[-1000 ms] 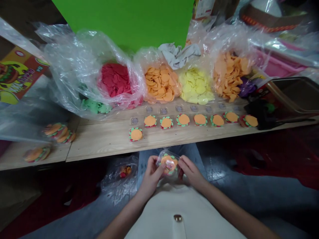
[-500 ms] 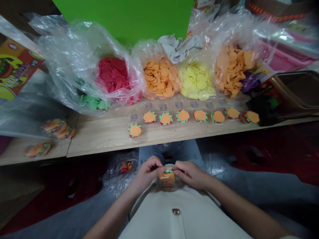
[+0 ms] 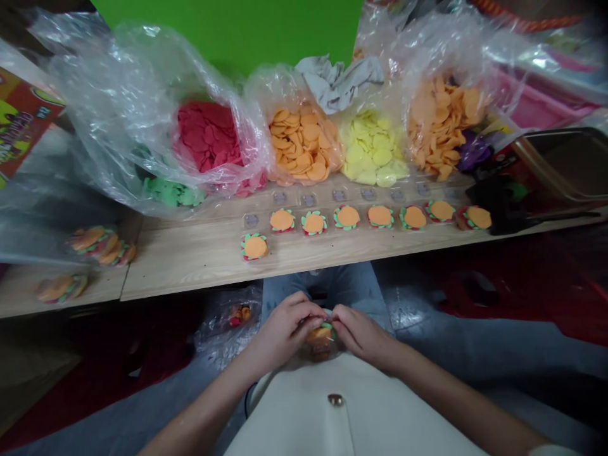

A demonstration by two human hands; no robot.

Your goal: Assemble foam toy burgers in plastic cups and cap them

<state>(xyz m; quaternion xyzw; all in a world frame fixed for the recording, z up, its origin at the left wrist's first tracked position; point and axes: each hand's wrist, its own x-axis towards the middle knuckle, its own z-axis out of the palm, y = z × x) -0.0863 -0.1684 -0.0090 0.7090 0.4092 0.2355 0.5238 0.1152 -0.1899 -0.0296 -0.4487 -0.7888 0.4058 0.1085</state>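
Close against my apron, above my lap, both hands are closed on a clear plastic package with a toy burger (image 3: 322, 335) of orange and green pieces inside. My left hand (image 3: 292, 323) grips its upper left side, fingers reaching over the top edge. On the upper right side, my right hand (image 3: 356, 329) pinches the package. My fingers hide the package's upper part. Beyond my lap, a row of foam burgers (image 3: 347, 217) with orange tops and green and red edges lies along the table (image 3: 190, 263). Behind the row sit small clear plastic pieces (image 3: 308, 200) with grey centres.
Plastic bags hold red foam pieces (image 3: 209, 136), orange discs (image 3: 304, 142), yellow discs (image 3: 373, 145), green pieces (image 3: 171, 192) and more orange pieces (image 3: 441, 126). Several packed burgers (image 3: 92, 240) lie at the left, near a printed box (image 3: 21, 126). A green panel (image 3: 228, 31) stands behind.
My left fingers have shifted right, over the package's top edge, covering more of the burger. My right hand has stayed nearly in place. The view has moved slightly.
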